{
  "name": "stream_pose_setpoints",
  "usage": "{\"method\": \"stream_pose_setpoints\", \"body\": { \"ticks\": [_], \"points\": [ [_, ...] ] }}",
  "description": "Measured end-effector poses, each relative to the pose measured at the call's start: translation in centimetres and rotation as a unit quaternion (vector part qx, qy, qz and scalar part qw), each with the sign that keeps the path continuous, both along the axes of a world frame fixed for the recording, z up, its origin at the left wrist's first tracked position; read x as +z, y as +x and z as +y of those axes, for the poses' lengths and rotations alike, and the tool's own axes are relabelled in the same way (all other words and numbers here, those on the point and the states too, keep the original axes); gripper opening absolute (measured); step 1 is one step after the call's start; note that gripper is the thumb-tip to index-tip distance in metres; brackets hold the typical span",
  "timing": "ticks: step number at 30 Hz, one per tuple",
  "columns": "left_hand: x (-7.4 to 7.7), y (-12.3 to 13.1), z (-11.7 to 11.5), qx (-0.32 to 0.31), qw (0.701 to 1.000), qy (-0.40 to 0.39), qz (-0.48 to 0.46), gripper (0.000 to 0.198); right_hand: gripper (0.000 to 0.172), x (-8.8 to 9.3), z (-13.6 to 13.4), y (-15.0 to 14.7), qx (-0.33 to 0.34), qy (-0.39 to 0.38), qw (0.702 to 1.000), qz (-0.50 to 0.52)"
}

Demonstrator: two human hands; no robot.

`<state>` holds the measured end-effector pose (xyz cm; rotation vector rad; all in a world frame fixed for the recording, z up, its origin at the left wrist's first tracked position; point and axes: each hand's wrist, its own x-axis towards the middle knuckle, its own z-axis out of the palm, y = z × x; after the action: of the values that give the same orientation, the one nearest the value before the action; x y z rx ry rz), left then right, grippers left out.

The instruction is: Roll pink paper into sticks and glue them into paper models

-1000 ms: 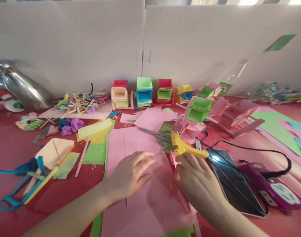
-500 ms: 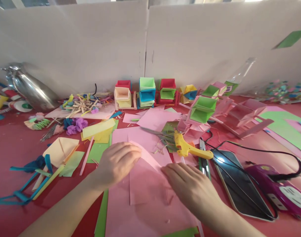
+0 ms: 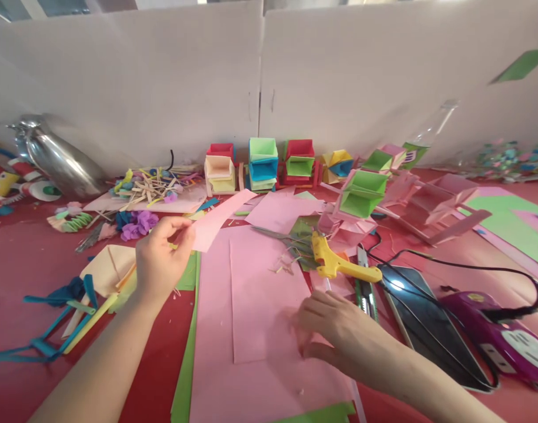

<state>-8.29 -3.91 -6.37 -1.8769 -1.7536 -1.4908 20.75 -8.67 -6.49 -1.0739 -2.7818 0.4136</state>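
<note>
Raised over the left part of the red table, my left hand (image 3: 165, 255) pinches one end of a pink paper strip (image 3: 220, 222), which slants up to the right. My right hand (image 3: 330, 326) hovers or rests at the right side of the pink sheets; its thumb and fingers are apart, the fingertips slightly blurred, and nothing shows between them. Beneath lies a smaller pink piece (image 3: 255, 299) on a large pink sheet (image 3: 216, 388). A yellow glue gun (image 3: 339, 264) and scissors (image 3: 280, 235) lie just beyond my right hand.
A phone (image 3: 431, 323) and a purple power strip (image 3: 498, 335) with black cables sit at the right. Folded paper boxes (image 3: 263, 167) line the back. Left are a steel jug (image 3: 63, 158), sticks (image 3: 149, 188), purple flowers (image 3: 139, 225) and blue strips (image 3: 43, 346). A green cutter (image 3: 366, 291) lies near the glue gun.
My left hand has moved left and up, lifting the pink strip off the sheets. My right hand no longer touches the strip and has shifted slightly toward me, its fingers more curled.
</note>
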Motion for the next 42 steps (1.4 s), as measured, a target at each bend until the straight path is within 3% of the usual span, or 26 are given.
{"method": "stream_pose_setpoints", "body": {
  "ticks": [1,3,6,10,12,13,16,19,21,27,32,37,42],
  "points": [
    [0.0,-0.1,0.1,-0.004,1.0,-0.005,-0.004,0.008,0.002,-0.3,0.0,-0.1,0.013,-0.022,1.0,-0.01],
    [0.0,0.3,0.0,-0.015,1.0,-0.01,0.007,0.006,0.014,-0.7,0.6,-0.1,0.015,-0.013,1.0,-0.008],
    [-0.1,2.0,-0.5,-0.062,0.996,-0.022,0.062,0.004,0.017,-0.4,2.5,0.6,-0.068,0.135,0.988,-0.005],
    [-1.3,5.4,-2.2,-0.194,0.961,-0.036,0.194,0.011,0.021,1.7,5.2,1.7,-0.216,0.371,0.899,-0.091],
    [-2.2,6.8,-3.1,-0.23,0.936,-0.074,0.256,0.012,0.027,2.9,6.1,1.7,-0.248,0.432,0.86,-0.111],
    [-2.7,7.3,-3.5,-0.242,0.923,-0.093,0.285,0.011,0.027,3.4,6.4,1.5,-0.247,0.445,0.854,-0.109],
    [-3.8,8.2,-4.2,-0.272,0.88,-0.159,0.355,0.007,0.017,4.4,7.4,-0.6,-0.189,0.411,0.889,-0.071],
    [-4.5,8.4,-4.3,-0.278,0.866,-0.19,0.369,0.007,0.021,4.5,9.2,-4.3,-0.133,0.264,0.953,-0.071],
    [-4.6,8.4,-4.2,-0.281,0.865,-0.194,0.367,0.008,0.021,4.1,11.0,-7.2,-0.125,0.168,0.972,-0.112],
    [-4.3,8.2,-4.1,-0.288,0.87,-0.188,0.354,0.006,0.021,0.8,17.1,-15.4,-0.002,0.14,0.98,-0.143],
    [-4.9,8.6,-3.9,-0.28,0.872,-0.185,0.358,0.005,0.031,-1.5,19.9,-20.6,0.084,0.16,0.97,-0.165],
    [-5.6,8.7,-3.6,-0.28,0.883,-0.165,0.338,0.004,0.032,-2.4,21.2,-22.1,0.13,0.163,0.955,-0.21],
    [-5.1,8.7,-3.6,-0.288,0.877,-0.175,0.342,0.006,0.032,-2.3,20.7,-21.3,0.122,0.17,0.955,-0.208]
  ]
}}
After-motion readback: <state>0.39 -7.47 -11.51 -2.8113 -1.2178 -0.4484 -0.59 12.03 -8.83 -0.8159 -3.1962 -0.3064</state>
